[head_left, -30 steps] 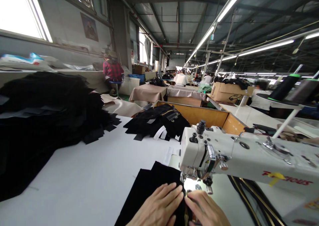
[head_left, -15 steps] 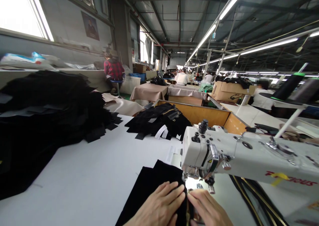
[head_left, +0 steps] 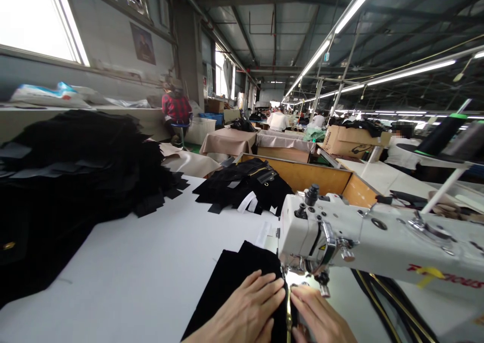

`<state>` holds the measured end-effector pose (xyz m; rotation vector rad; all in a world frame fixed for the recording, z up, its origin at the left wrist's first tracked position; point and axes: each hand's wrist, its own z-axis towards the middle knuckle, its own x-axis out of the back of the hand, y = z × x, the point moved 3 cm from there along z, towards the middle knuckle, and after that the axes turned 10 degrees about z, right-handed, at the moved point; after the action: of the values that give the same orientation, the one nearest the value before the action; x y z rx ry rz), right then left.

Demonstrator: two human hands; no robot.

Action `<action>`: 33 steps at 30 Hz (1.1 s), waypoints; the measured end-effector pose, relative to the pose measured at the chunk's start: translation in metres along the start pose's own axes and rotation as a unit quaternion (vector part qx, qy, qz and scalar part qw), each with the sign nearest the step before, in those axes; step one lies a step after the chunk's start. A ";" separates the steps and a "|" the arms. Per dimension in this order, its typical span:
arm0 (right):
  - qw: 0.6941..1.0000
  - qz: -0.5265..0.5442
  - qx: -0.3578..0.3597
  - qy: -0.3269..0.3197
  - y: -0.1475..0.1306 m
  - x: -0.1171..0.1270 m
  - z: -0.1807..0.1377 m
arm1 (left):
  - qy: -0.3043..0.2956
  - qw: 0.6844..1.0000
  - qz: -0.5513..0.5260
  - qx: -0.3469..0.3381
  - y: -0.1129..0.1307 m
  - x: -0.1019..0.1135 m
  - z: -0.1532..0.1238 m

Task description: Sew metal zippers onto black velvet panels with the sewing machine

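Workshop hall, lit by strip lights [head_left: 358, 5] overhead and by a window [head_left: 38, 20] at upper left; a person in a red checked shirt [head_left: 177, 107] is seen seated near the wall. White desk [head_left: 151, 267] is bounded on the left by a high stack of dark cloth [head_left: 75, 181], ragged-edged, and at the far edge by a loose pile of black pieces [head_left: 230, 186], backed by a wooden partition [head_left: 321, 175]. Right side is taken up by a white sewing machine [head_left: 363, 234]; gold-lined strips [head_left: 403, 307] are laid below its arm. Most room for moving is given by the white stretch between stack and worked cloth; on the right, movement is hemmed in by the machine.

Worked black cloth [head_left: 234, 270] is spread flat on the desk, its stepped corner pointed away, its right edge brought up to the needle area. Gold zip [head_left: 289, 312] is seen along that edge, between the hands.

Left hand [head_left: 252, 307] is laid palm down on the cloth, fingers [head_left: 266, 286] stretched out, close together, pointed towards the machine. Right hand [head_left: 321, 315] is set just beside the zip, fingers bent; whether anything is pinched cannot be told, the thumb being poorly seen.
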<state>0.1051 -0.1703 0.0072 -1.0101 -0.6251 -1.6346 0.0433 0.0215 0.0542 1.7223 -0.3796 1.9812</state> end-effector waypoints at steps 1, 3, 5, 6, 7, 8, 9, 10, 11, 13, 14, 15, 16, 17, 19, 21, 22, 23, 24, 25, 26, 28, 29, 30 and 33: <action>1.000 -0.011 0.011 0.006 -0.001 0.002 0.002 | 0.003 1.000 -0.002 0.001 0.000 0.000 0.000; 0.999 -0.027 0.030 0.020 -0.002 0.005 0.005 | 0.007 1.000 -0.002 -0.004 0.000 0.001 0.000; 0.998 -0.039 0.041 0.031 -0.003 0.007 0.007 | 0.014 1.000 -0.006 -0.009 -0.001 0.003 0.000; 0.998 -0.044 0.043 0.033 -0.003 0.008 0.008 | 0.018 1.000 -0.013 -0.011 -0.001 0.004 0.001; 0.997 -0.050 0.043 0.034 -0.003 0.008 0.008 | 0.023 0.999 -0.023 -0.012 -0.001 0.005 0.001; 0.997 -0.055 0.043 0.035 -0.003 0.008 0.008 | 0.027 0.999 -0.033 -0.014 -0.001 0.006 0.001; 0.997 -0.059 0.045 0.037 -0.003 0.008 0.008 | 0.031 0.999 -0.041 -0.016 -0.001 0.007 0.001; 0.996 -0.062 0.048 0.039 -0.003 0.008 0.008 | 0.034 0.998 -0.044 -0.017 -0.001 0.007 0.001; 0.996 -0.063 0.052 0.042 -0.003 0.008 0.009 | 0.036 0.998 -0.042 -0.018 -0.001 0.007 0.001; 0.995 -0.062 0.059 0.051 -0.003 0.008 0.010 | 0.040 0.999 -0.023 -0.013 0.000 0.006 0.000; 0.995 -0.060 0.060 0.055 -0.003 0.009 0.010 | 0.041 0.999 -0.010 -0.009 0.001 0.005 -0.001; 0.995 -0.057 0.060 0.060 -0.003 0.009 0.011 | 0.042 0.999 0.001 -0.004 0.001 0.004 -0.001; 0.995 -0.053 0.059 0.064 -0.003 0.010 0.011 | 0.042 0.999 0.009 -0.002 0.002 0.004 -0.001; 0.995 -0.047 0.056 0.069 -0.003 0.010 0.012 | 0.042 0.999 0.016 -0.001 0.002 0.004 -0.001; 0.995 -0.037 0.053 0.078 -0.003 0.011 0.012 | 0.040 0.999 0.022 -0.003 0.003 0.004 0.000; 0.995 -0.032 0.050 0.084 -0.003 0.012 0.011 | 0.038 0.999 0.026 -0.007 0.004 0.004 0.001; 0.995 -0.030 0.049 0.086 -0.003 0.012 0.011 | 0.037 0.999 0.027 -0.009 0.004 0.003 0.002; 0.995 -0.029 0.049 0.085 -0.003 0.012 0.010 | 0.037 0.999 0.027 -0.010 0.003 0.003 0.002; 0.995 -0.029 0.048 0.084 -0.003 0.011 0.009 | 0.034 0.999 0.028 -0.009 0.003 0.003 0.002; 0.995 -0.030 0.049 0.082 -0.002 0.011 0.009 | 0.031 0.999 0.031 -0.009 0.003 0.003 0.002; 0.995 -0.031 0.052 0.076 -0.002 0.010 0.008 | 0.026 0.999 0.034 -0.010 0.002 0.003 0.002; 0.996 -0.043 0.056 0.056 0.000 0.008 0.006 | 0.014 0.999 0.036 -0.012 0.001 0.002 0.002; 0.996 -0.051 0.057 0.044 0.001 0.007 0.005 | 0.009 0.999 0.035 -0.014 0.001 0.001 0.002; 0.996 -0.061 0.054 0.030 0.001 0.006 0.004 | 0.007 0.999 0.028 -0.015 0.001 0.001 0.002; 0.996 -0.082 0.034 0.002 0.003 0.004 0.002 | 0.019 1.000 -0.009 -0.005 0.000 0.004 0.001</action>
<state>0.1080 -0.1721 0.0116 -0.9252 -0.7718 -1.7454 0.0441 0.0216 0.0582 1.6723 -0.3585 1.9928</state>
